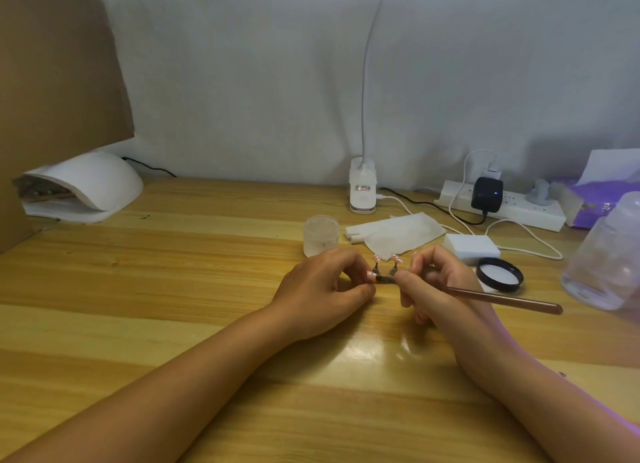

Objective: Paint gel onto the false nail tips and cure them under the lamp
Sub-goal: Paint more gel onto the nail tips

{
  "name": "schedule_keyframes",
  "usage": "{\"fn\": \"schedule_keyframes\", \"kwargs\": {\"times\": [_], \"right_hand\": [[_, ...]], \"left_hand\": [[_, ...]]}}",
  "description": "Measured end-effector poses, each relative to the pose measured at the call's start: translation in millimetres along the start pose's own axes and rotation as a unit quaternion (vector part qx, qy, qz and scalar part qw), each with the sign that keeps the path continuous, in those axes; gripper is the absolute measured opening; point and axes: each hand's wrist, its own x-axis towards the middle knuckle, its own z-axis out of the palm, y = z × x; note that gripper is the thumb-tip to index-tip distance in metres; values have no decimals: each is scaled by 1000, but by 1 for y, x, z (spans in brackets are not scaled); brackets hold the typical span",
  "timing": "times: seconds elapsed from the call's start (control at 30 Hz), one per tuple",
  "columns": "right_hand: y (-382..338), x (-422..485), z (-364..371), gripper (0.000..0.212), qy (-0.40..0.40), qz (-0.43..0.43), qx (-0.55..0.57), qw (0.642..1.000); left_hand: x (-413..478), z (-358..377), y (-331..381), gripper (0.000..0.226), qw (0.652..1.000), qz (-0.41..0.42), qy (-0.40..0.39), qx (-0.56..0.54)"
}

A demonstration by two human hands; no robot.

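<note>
Left hand [322, 289] pinches nail-tip stand [384, 279]; right hand [436, 282] grips brush [502, 298]; jar [321, 235] behind.

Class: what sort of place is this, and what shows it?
Likely a home nail-art desk: a curing lamp at left, nail tips on stands, and a brush in the right hand.

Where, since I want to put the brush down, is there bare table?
Bare table runs wide to the left of the left hand, between the curing lamp and the clear jar, down to the near left edge. The right is crowded: tissue, white block, black lid, cables, power strip and plastic bottle sit beyond the right hand, which holds the brush.
</note>
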Motion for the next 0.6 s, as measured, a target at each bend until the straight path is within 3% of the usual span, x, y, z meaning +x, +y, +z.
{"fn": "schedule_keyframes", "kwargs": {"times": [0.6], "right_hand": [[-1,1,2,14,-3,6,-54,999]], "left_hand": [[0,0,2,8,1000,2,0,22]]}}
